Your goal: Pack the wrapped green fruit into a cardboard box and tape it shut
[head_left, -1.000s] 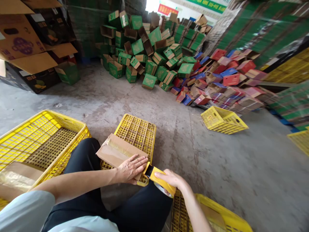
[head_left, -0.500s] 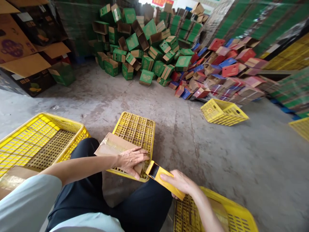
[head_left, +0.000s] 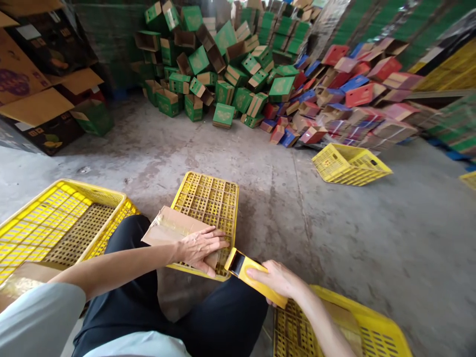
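Observation:
My left hand lies with its fingers stretched out flat over one end of a brown cardboard box, its thumb near the edge. A strip of clear tape shows on the cardboard. Beneath the box is an upturned yellow crate, its perforated bottom facing up. Just right of that crate, my right hand is closed around a yellow tape dispenser, which has a dark opening at its front end. The dispenser's tip points toward my left hand, apart from it.
A yellow crate on my left holds taped cardboard; another crate is by my right forearm. Farther off are a tilted yellow crate, a heap of green boxes, red and blue boxes, and large dark cartons.
The view has shifted slightly. Both hands, the cardboard box and the tape dispenser keep nearly the same positions.

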Available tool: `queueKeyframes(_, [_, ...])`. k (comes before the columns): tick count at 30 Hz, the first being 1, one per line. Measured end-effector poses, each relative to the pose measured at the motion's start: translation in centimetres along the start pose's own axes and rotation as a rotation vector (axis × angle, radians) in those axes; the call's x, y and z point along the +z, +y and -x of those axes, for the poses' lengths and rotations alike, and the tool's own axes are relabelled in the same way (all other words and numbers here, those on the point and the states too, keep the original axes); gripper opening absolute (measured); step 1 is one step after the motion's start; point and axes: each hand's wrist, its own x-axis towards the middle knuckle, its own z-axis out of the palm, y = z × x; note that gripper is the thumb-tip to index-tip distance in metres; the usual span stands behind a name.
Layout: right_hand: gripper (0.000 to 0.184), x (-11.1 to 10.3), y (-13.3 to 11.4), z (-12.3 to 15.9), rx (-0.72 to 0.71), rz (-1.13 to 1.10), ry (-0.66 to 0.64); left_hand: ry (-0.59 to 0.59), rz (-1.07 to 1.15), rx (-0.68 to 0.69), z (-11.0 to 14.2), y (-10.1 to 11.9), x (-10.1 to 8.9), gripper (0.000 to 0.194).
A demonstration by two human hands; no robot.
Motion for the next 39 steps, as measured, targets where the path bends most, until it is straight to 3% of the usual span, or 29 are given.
queueKeyframes(6, [0.054, 1.1, 1.4, -3.4, 0.018, -0.069, -0.083, -0.002, 0.009, -0.002, -0.1, 0.3, -0.4, 0.094])
queueKeyframes(12, [0.052, 0.9, 0.5, -6.0, -0.001, -0.08, -0.198, -0.015, 0.02, -0.011, 0.1, 0.3, -0.3, 0.097])
queueKeyframes(18, [0.051, 0.1, 0.1, -7.6, 0.014, -0.02, -0.226, 0.018, 0.006, -0.023, 0.4, 0.2, -0.1, 0.106])
queueKeyframes(23, [0.053, 0.1, 0.2, -7.8, 0.041, -0.021, -0.227, 0.134, 0.034, -0.084, 0.8, 0.5, -0.5, 0.083])
queueKeyframes(26, [0.052, 0.9, 0.8, -7.5, 0.046, -0.046, -0.216, 0.338, -0.022, -0.254, 2.5, -0.2, -2.0, 0.069])
queueKeyframes(30, [0.051, 1.8, 1.6, -7.2, 0.007, -0.079, -0.202, 0.634, -0.11, -0.731, 7.3, -3.0, -4.7, 0.074])
queueKeyframes(32, [0.052, 1.7, 1.7, -7.2, -0.015, -0.083, -0.197, 0.597, 0.063, -1.068, 9.7, -4.2, -5.6, 0.075])
queueKeyframes(34, [0.054, 1.4, 1.6, -7.3, -0.04, -0.081, -0.181, 0.487, 0.268, -1.267, 11.2, -4.8, -6.1, 0.069])
queueKeyframes(39, [0.055, 1.6, 1.1, -7.0, -0.1, -0.084, -0.079, 0.433, 0.449, -1.359, 11.7, -5.2, -6.1, 0.066])
